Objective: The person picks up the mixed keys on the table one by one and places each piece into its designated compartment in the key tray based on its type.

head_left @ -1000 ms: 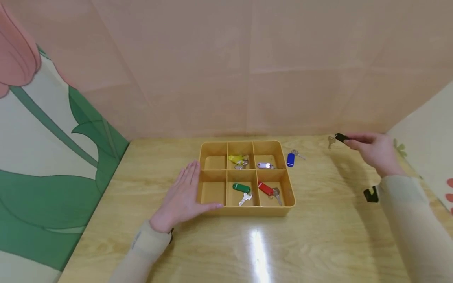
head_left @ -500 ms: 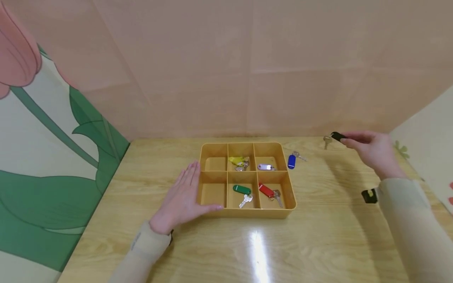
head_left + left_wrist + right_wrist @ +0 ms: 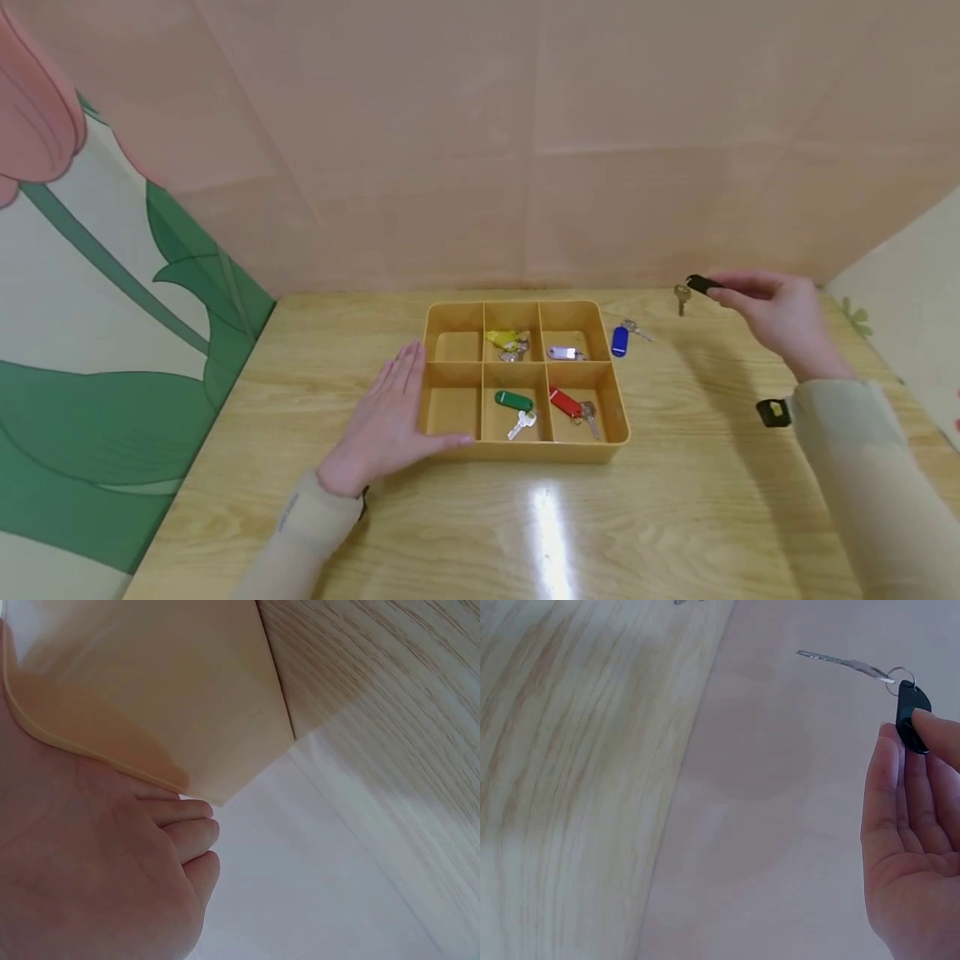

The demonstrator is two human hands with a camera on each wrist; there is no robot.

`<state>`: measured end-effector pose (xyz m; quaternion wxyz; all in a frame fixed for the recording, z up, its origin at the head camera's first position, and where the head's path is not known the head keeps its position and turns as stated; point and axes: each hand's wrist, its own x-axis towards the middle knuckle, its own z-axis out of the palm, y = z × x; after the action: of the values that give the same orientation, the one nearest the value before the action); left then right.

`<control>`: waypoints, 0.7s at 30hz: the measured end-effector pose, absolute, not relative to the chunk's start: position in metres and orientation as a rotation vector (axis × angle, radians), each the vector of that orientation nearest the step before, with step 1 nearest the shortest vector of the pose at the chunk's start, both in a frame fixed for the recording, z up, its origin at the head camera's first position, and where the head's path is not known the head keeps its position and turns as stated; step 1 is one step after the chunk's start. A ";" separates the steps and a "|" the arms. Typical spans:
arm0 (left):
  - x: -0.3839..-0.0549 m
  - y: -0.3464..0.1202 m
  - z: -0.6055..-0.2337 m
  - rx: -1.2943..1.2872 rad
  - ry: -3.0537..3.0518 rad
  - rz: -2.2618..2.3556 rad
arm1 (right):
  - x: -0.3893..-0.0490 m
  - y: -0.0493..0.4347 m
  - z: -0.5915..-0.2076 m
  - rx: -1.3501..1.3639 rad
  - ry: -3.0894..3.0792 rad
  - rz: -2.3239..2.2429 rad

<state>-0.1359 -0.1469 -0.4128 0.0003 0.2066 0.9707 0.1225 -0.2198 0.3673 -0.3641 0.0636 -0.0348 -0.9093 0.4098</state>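
My right hand point(image 3: 783, 317) pinches a black key tag point(image 3: 912, 712) between thumb and fingers, raised above the table at the right. From the tag's ring hangs a silver key point(image 3: 681, 298). With its fingers straight, my left hand point(image 3: 382, 417) lies along the left side of a tan divided box point(image 3: 540, 452), thumb over the front rim. Inside the box, a yellow-tagged key point(image 3: 504, 339) and a white tag point(image 3: 564, 353) sit in the back row. A green tag point(image 3: 513, 401) and a red tag point(image 3: 565, 402), each with a key, lie in front compartments. Both left compartments hold nothing.
A blue key tag point(image 3: 619, 341) with its key lies on the wooden table point(image 3: 675, 517) just right of the box. Behind the table rises a pinkish cloth backdrop point(image 3: 420, 150). A flower-printed panel point(image 3: 97, 333) stands on the left, a pale one point(image 3: 907, 300) on the right.
My right hand has moved left and slightly up with the black key tag, the key swinging below it. The left hand stays against the box.
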 end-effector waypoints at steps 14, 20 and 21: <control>-0.137 -0.146 -0.411 0.630 3.027 0.446 | -0.210 0.343 -0.349 0.007 -2.693 1.256; -0.137 -0.146 -0.412 0.629 3.039 0.429 | -0.207 0.325 -0.336 0.044 -2.682 1.202; -0.137 -0.146 -0.412 0.627 3.037 0.432 | -0.207 0.322 -0.334 0.048 -2.689 1.202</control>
<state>-0.1373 -0.1465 -0.4124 0.0051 0.2003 0.9700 0.1380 -0.2067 0.3217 -0.3342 0.0976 0.0161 -0.9085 0.4061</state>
